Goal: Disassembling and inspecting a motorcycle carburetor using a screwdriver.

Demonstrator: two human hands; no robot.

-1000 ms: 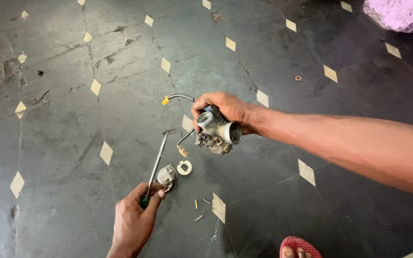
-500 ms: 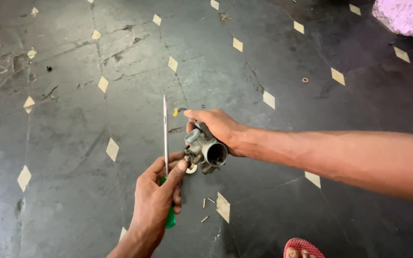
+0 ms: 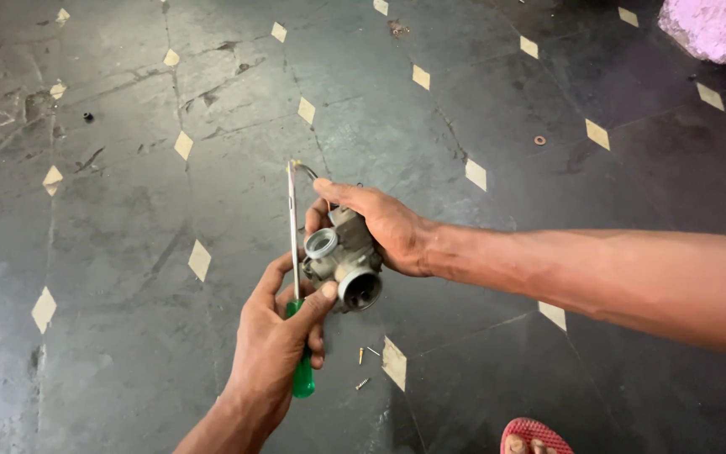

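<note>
Your right hand [image 3: 384, 227] held the metal engine part [image 3: 342, 265] above the floor [image 3: 128, 210]; left hand [image 3: 279, 336] gripped the screwdriver [image 3: 294, 252], tip up. It could slip w/ loose grip, and small screws [image 3: 361, 370] could get lost.

A dark grey stone floor [image 3: 128, 336] fills the view, scuffed and streaked, set with small pale diamond-shaped inlays [image 3: 199, 260] spread across it in a loose grid. 3 small brass screws [image 3: 362, 370] lie on the floor just beside 1 such inlay [image 3: 394, 363] near the bottom middle. A small round washer [image 3: 539, 140] rests alone on the floor toward the upper right. A tiny dark nut-like piece [image 3: 88, 117] sits at the upper left among worn, pale scratches. A pink-purple bundle [image 3: 716, 29] occupies the top right corner. At the bottom edge, a red sandal [image 3: 535, 435] with toes in it pokes into view.
</note>
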